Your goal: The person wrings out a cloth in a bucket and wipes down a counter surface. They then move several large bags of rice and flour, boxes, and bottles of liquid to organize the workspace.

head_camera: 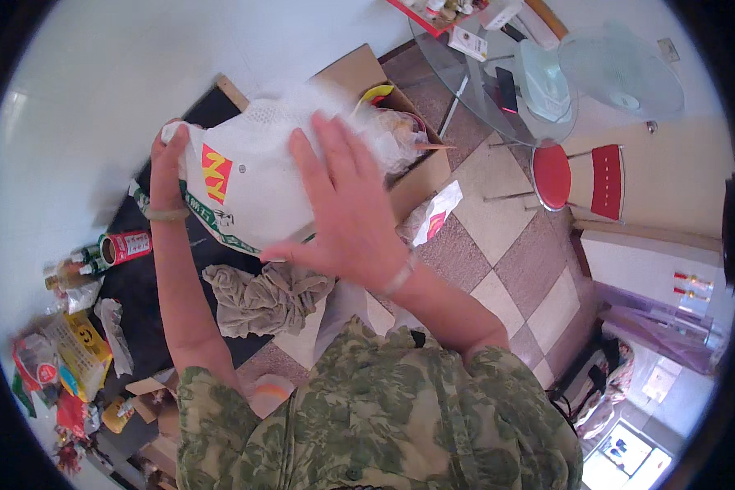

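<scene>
My left hand point(170, 160) pinches the edge of a large white printed sack point(263, 177) with a green band and a red-and-yellow patch. The sack is held up over a black tabletop point(177, 288). In front of its right part is my right hand point(349, 214), fingers spread and blurred by motion; whether the palm touches the sack I cannot tell. Below the sack, a crumpled grey-brown cloth point(263, 300) lies at the edge of the black top. Beyond the sack, an open cardboard box point(358, 67) contains crumpled clear plastic.
A red can point(125, 246), small bottles point(89, 260) and a yellow packet point(82, 349) line the left side. A white plastic bag point(438, 211) lies beside the box. A glass table point(447, 73) and a red chair point(551, 177) stand to the right on the tiled floor point(496, 300).
</scene>
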Demonstrator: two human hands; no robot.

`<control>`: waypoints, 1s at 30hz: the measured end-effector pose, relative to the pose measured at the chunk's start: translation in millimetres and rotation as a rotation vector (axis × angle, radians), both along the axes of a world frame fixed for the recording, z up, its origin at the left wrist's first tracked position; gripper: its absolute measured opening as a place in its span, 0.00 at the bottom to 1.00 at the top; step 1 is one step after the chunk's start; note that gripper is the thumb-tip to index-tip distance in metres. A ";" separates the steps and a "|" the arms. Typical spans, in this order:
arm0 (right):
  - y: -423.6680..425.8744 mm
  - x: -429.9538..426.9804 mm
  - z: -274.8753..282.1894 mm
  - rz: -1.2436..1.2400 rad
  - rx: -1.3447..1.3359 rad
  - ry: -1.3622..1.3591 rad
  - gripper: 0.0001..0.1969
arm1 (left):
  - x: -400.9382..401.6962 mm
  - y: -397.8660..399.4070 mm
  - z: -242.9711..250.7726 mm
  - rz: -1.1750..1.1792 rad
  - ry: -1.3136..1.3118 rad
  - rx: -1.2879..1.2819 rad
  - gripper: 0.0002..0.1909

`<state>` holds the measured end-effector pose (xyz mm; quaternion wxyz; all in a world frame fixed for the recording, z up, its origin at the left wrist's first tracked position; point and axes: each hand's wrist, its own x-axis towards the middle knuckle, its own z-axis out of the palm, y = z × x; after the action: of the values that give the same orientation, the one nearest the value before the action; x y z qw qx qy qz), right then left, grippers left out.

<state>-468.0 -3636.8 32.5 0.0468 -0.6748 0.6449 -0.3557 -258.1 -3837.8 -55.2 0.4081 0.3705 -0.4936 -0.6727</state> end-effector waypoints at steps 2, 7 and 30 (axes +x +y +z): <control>-5.7 1.3 -35.9 0.091 0.202 -0.393 0.53 | 0.3 -1.5 -0.3 0.035 -0.029 0.004 0.13; 12.7 37.9 -43.3 -0.080 0.058 -0.221 0.59 | -0.4 19.1 13.0 0.160 -0.051 -0.011 0.12; 247.4 -161.9 -45.4 0.036 -0.189 -0.480 0.12 | -172.3 301.8 79.7 0.207 -0.287 -0.156 0.23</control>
<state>-629.9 -3389.4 -12.9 0.1415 -0.5838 0.5671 -0.5635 -430.4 -3536.0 24.5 0.4279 0.4789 -0.5566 -0.5269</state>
